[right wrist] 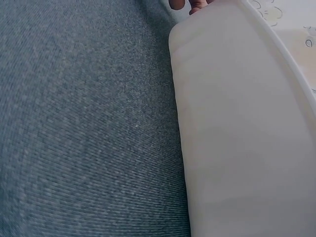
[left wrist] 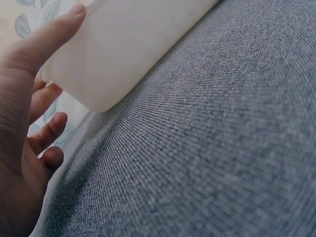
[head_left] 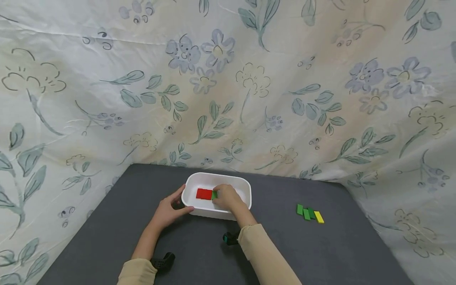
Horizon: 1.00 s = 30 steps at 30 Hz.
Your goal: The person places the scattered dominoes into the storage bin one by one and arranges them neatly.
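A white plastic box (head_left: pixel 210 213) with rounded corners stands on the dark cloth-covered table. My left hand (head_left: pixel 169 210) grips its left end, thumb on the front rim and fingers round the side; the left wrist view shows the thumb (left wrist: pixel 47 37) on the rim and the lower fingers curled off it. Inside the box lie flat red tiles (head_left: pixel 204 194), edge to edge. My right hand (head_left: pixel 228 197) reaches into the box and pinches a green tile (head_left: pixel 214 194) against the red ones, its fingers covering most of it. The right wrist view shows mainly the box's outer wall (right wrist: pixel 242 128).
Right of the box, three green tiles (head_left: pixel 306 214) and a yellow tile (head_left: pixel 319 217) lie close together on the table (head_left: pixel 278 253). A floral curtain (head_left: pixel 228 87) hangs behind the table's far edge. Black wrist devices (head_left: pixel 231 238) sit on both wrists.
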Tool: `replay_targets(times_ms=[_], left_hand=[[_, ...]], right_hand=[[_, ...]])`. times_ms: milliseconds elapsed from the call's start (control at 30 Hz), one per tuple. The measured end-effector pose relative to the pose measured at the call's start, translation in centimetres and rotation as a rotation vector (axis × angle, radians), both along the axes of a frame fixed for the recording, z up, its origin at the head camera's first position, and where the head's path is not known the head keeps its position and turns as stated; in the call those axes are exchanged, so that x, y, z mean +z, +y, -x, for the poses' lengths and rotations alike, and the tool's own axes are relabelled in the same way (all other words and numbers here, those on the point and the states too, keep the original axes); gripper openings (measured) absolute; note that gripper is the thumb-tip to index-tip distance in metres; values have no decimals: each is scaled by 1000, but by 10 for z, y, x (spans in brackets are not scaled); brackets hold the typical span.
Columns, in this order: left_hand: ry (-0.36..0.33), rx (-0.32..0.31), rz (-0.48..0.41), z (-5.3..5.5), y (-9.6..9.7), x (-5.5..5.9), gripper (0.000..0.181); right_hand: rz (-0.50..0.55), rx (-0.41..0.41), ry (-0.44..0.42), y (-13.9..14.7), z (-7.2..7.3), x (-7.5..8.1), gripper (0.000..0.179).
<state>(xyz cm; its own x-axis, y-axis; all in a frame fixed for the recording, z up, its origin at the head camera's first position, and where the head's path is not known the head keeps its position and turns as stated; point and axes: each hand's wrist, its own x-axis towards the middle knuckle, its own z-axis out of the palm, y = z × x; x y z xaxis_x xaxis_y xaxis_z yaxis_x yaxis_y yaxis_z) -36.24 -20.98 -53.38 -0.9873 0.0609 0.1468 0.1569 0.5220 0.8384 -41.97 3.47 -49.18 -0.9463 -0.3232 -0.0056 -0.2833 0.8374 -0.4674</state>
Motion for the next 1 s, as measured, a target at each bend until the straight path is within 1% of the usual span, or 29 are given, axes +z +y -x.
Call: replay_targets(times_ms=[100, 200, 267, 333, 500, 567, 667, 767, 867, 1000], left_hand=[[0, 2, -2, -1, 0, -2, 99], [-3, 2, -3, -2, 0, -4, 99], [-7, 4, 0, -2, 0, -5, 98], [-8, 0, 3, -3, -1, -5, 98], [-9, -11, 8, -5, -2, -7, 98], [-10, -12, 6, -5, -2, -6, 98], [-14, -12, 1, -5, -2, -4, 98], [-17, -15, 1, -4, -3, -2, 98], [-15, -21, -1, -3, -3, 0, 97], [-4, -23, 0, 0, -2, 0, 98]], right_hand=[[13, -13, -9, 1, -1, 0, 43], [58, -33, -7, 3, -3, 1, 45], [96, -39, 29, 4, -3, 2, 43], [148, -33, 76, 7, -4, 4, 40], [254, 27, 257, 23, -13, 10, 35], [268, 46, 326, 32, -19, 14, 34], [272, 55, 387, 44, -28, 20, 34], [277, 47, 403, 55, -36, 25, 35], [270, 37, 389, 62, -40, 28, 35], [228, 49, 359, 62, -37, 31, 33]])
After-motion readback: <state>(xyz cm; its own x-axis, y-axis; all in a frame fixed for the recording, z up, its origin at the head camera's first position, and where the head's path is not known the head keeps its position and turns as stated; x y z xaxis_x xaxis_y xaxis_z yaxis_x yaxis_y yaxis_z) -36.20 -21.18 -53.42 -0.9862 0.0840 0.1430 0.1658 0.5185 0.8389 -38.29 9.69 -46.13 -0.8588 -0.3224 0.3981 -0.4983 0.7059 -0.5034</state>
